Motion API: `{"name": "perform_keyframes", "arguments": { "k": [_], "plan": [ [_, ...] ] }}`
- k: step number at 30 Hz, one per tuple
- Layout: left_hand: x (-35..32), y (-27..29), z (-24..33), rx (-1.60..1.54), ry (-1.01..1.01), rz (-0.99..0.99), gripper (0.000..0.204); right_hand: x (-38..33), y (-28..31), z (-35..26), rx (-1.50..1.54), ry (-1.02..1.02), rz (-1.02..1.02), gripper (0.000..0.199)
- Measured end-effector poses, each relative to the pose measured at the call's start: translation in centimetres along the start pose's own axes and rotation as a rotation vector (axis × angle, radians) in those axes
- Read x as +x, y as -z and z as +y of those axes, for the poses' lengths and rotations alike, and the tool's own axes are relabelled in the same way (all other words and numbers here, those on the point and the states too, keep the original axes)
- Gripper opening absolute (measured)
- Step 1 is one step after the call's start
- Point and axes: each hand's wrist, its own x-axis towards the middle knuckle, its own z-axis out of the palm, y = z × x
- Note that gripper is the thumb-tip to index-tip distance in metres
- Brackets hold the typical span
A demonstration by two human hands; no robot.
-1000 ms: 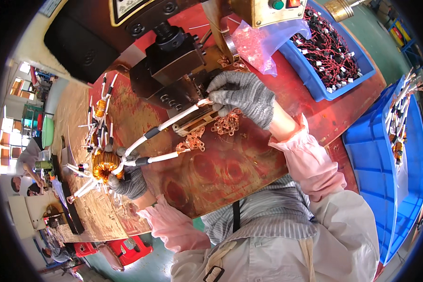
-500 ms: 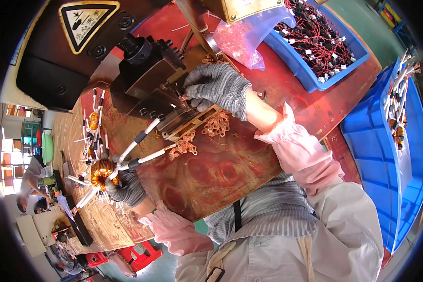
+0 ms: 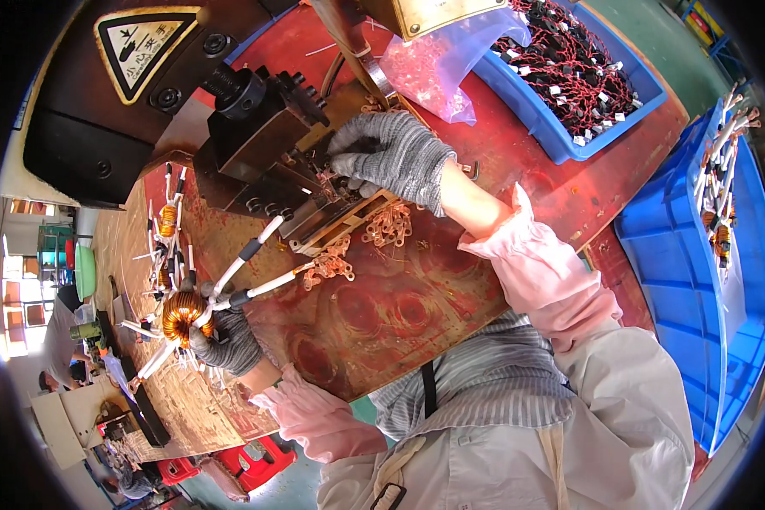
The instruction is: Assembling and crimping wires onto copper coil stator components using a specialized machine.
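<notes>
Left hand, grey knit glove (image 3: 234, 344), closed round a copper-wound ring coil with white leads (image 3: 185, 314), thumb over near face, fingers mostly behind; coil sits at the left side of the worn red wooden bench (image 3: 433, 293). Right hand, grey knit glove (image 3: 391, 157), at the black metal press (image 3: 245, 149), fingers bent, tips close together by the die; maybe on a small copper piece, can't tell if gripped. Upper white lead with black sleeve (image 3: 269, 230) runs from coil to the press block, far end lost there. Lower white lead with black sleeve (image 3: 272, 284) ends against a loose pile of copper lugs (image 3: 327, 265); can't tell whether its tip carries one. Second copper lug heap (image 3: 388, 225) just beside the press. Progress: this coil looks mid-work, upper lead at the press, apparently not finished; lower lead's status unclear. Tall blue plastic bin (image 3: 671, 246) at right holds white leads with copper ends (image 3: 724, 170), probably done pieces. More copper coils with white leads (image 3: 168, 221) lie beyond the held one; done or waiting, can't tell. Plenty of loose lugs left.
</notes>
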Motion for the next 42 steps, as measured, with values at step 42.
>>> {"name": "perform_keyframes", "arguments": {
  "k": [42],
  "plan": [
    [-1.4, -2.9, -1.6, -0.266, -0.028, -0.087, 0.071, -18.5, -5.0, 2.1, -0.628, 0.058, -0.521, 0.025]
  ]
}}
